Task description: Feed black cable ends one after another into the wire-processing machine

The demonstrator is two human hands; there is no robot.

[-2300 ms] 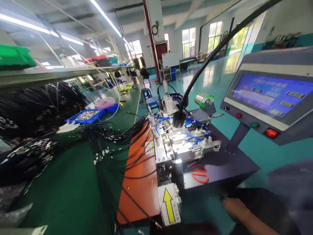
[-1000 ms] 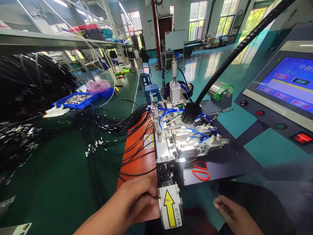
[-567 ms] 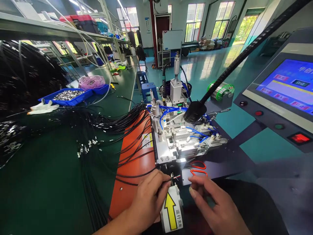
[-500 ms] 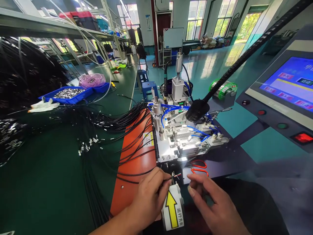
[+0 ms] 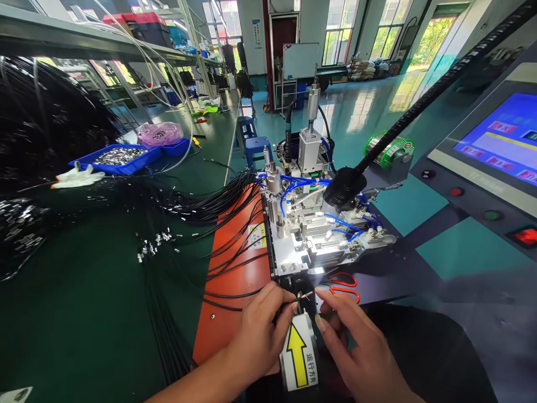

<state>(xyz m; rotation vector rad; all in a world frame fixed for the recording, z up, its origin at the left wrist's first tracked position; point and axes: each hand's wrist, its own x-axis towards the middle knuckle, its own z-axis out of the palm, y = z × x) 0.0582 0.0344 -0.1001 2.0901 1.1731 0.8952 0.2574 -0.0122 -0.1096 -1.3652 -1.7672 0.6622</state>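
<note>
My left hand [image 5: 264,327] pinches a black cable between thumb and fingers. From the pinch the cable's stripped end [image 5: 306,295] points right, with thin coloured wires showing. Close to those wire tips is my right hand [image 5: 358,341], its index finger and thumb apart and nothing seen between them. Below the cable sits a white cylindrical part with a yellow arrow label [image 5: 298,358]. A metal machine [image 5: 293,260] with blue air tubes stands just beyond both hands. Red-handled scissors [image 5: 350,294] lie behind my right hand, partly hidden by it.
Black cables lie across an orange panel [image 5: 235,282] and the green table [image 5: 96,313]. A blue tray [image 5: 138,168] of small metal parts and a white glove [image 5: 78,176] are at left. A black flexible arm [image 5: 403,120] crosses above the machine. A control screen [image 5: 503,137] stands right.
My right hand has moved left, its index fingertip now close to the wire ends. My left hand keeps its pinch on the cable. The whole view has shifted slightly.
</note>
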